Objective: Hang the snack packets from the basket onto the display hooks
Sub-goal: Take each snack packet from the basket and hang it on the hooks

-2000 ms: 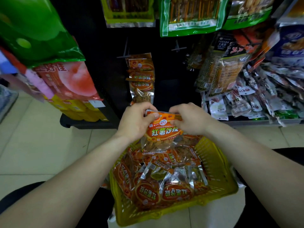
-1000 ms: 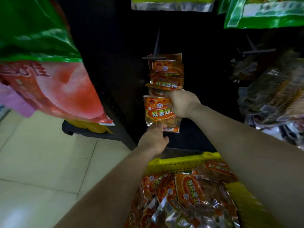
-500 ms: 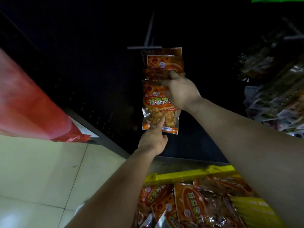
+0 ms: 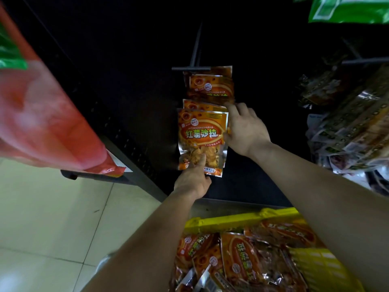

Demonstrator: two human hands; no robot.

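Observation:
An orange snack packet (image 4: 202, 133) hangs flat in front of the dark display panel, facing me. My left hand (image 4: 194, 180) pinches its bottom edge, thumb on the clear window. My right hand (image 4: 244, 129) touches its right edge, fingers spread and reaching up behind its top corner. Behind and above it hang more orange packets (image 4: 210, 87) on a black display hook (image 4: 194, 53). The yellow basket (image 4: 242, 220) sits below, with several orange packets (image 4: 242, 256) inside. Whether the front packet's hole sits on a hook is hidden.
A large red and green bag (image 4: 42, 114) hangs close at the left. Silver and brown packets (image 4: 349, 123) crowd hooks at the right, with a green bag (image 4: 347, 9) above them. A pale tiled floor (image 4: 52, 218) lies at the lower left.
The packet was lifted out of the basket and brought up to the hook's stack. My right hand has slid off its top to its right edge, showing the full front; my left stays at the bottom.

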